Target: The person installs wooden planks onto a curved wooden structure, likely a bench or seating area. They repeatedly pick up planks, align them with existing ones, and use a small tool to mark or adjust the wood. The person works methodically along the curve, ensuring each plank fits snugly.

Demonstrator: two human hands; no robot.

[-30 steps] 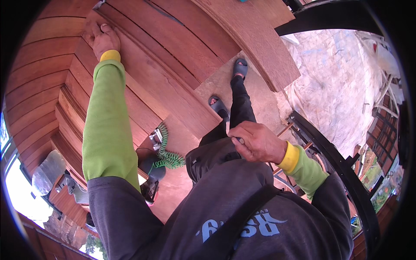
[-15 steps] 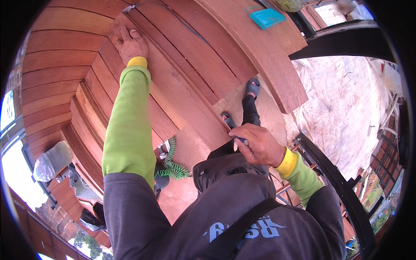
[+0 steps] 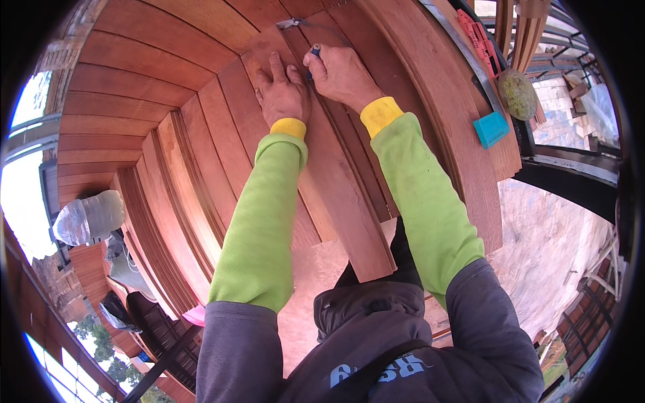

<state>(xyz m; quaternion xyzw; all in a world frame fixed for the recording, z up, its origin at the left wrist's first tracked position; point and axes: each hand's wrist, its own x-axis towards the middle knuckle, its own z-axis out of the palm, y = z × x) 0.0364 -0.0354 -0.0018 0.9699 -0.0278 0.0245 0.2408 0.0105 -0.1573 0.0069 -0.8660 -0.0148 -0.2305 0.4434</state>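
Wooden plank (image 3: 344, 208): I've left hand (image 3: 281, 98) splayed flat, probably bracing it; right hand (image 3: 344, 75) closed round small blue tool (image 3: 316, 52) at its edge.

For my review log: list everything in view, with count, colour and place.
Loose board: one, reddish brown, centre
Planks: many, reddish brown, upper left
Thick boards: at least two, brown, right of centre
Slim tool: one, dark blue, in the right hand
Block: one, teal, upper right
Rounded object: one, mottled yellow-green, upper right
Metal strip: one, silver, upper right
Long item: one, red, upper right
Curved beam: one, black, right
Sheet: one, whitish, right
Container: one, clear, left
Garment: one, dark grey, bottom
Sleeves: two, green with yellow cuffs, centre
Left hand: one, bare, on the loose board
Right hand: one, bare, upper centre
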